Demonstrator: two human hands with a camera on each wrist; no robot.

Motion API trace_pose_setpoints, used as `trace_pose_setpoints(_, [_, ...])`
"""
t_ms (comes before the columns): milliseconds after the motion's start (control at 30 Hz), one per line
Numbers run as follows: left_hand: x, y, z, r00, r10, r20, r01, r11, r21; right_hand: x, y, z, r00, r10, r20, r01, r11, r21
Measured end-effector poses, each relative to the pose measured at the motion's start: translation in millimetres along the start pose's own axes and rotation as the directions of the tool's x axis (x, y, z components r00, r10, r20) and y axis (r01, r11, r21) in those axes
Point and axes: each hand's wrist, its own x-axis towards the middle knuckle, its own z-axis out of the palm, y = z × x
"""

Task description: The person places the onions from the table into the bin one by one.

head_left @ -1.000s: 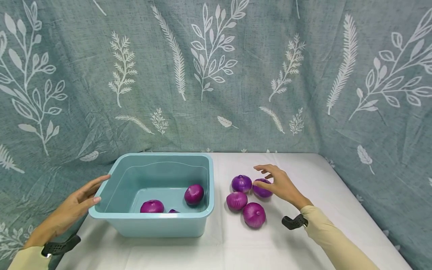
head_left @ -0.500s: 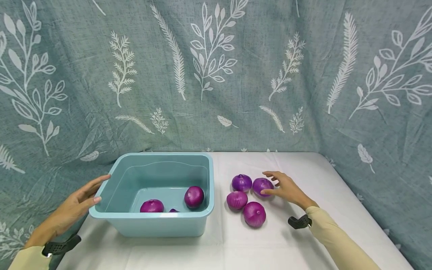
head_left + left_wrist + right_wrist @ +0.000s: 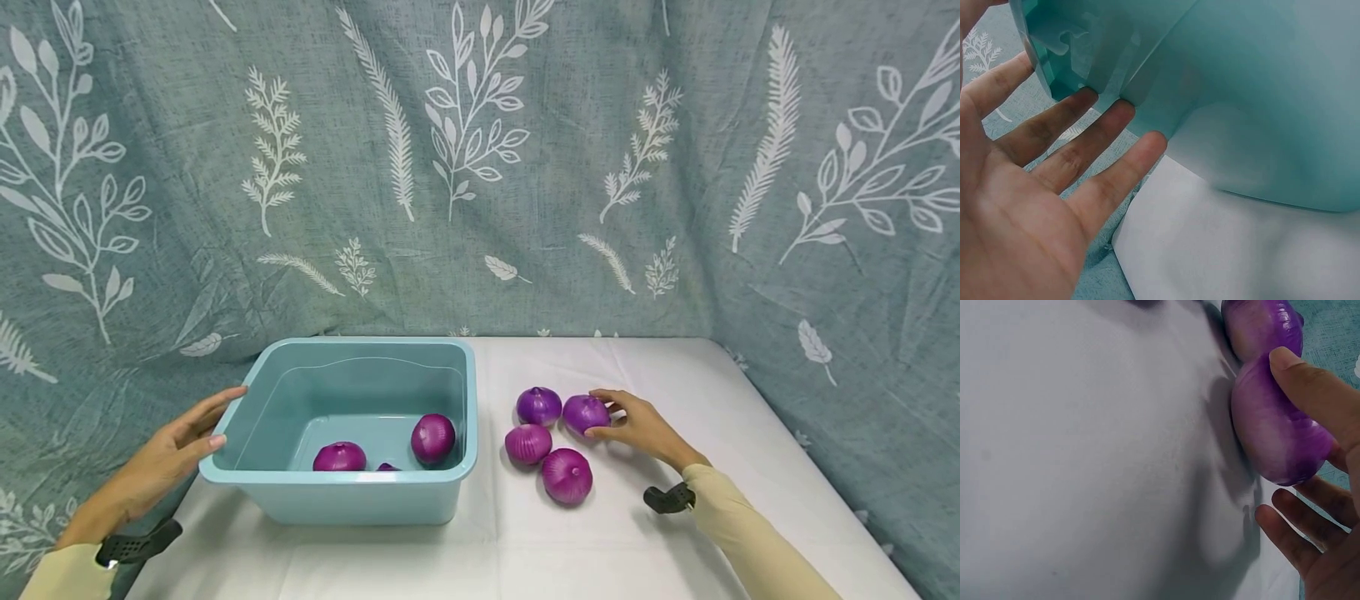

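My left hand point(image 3: 176, 446) rests against the left side of a light blue plastic tub point(image 3: 337, 500), thumb and fingertips at its rim. In the left wrist view the fingers point(image 3: 1125, 162) stretch fairly straight along the outer wall. On the right, my right hand point(image 3: 637, 429) holds a purple onion point(image 3: 585, 414) between thumb and fingers. The thumb point(image 3: 1310, 381) lies on its skin in the right wrist view, while the lower fingers stay apart from it. Beside it sit another onion point(image 3: 539, 407), a striped one point(image 3: 528, 444) and a rounder one point(image 3: 567, 477).
Inside the tub lie an onion at the right point(image 3: 432, 438) and one at the left point(image 3: 340, 457); a purple tip point(image 3: 387, 467) shows over the near rim. A white cloth point(image 3: 390, 567) covers the table. A leaf-patterned curtain point(image 3: 480, 167) hangs behind.
My right hand has moved slightly right and down onto the rightmost onion, closing thumb and fingers on it. That onion has shifted a little right. The left hand and tub stay put.
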Motion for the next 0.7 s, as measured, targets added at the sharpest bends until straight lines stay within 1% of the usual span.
trace_pose_setpoints(67, [0.4,0.6,0.5,1.000,0.001,-0.002,-0.001,1.000,0.002,-1.3,0.3,0.3,1.000,0.017,0.001,-0.017,1.000,0.007])
trace_pose_setpoints(433, [0.5,0.5,-0.6,1.000,0.009,-0.003,-0.009,1.000,0.000,-4.5,3.2,2.5,0.998,0.045,-0.032,-0.044,0.999,0.031])
trace_pose_setpoints(700, [0.3,-0.3,0.1,1.000,0.003,-0.005,-0.003,1.000,-0.003,-7.3,6.9,1.0,0.998,0.045,-0.043,-0.044,0.999,0.025])
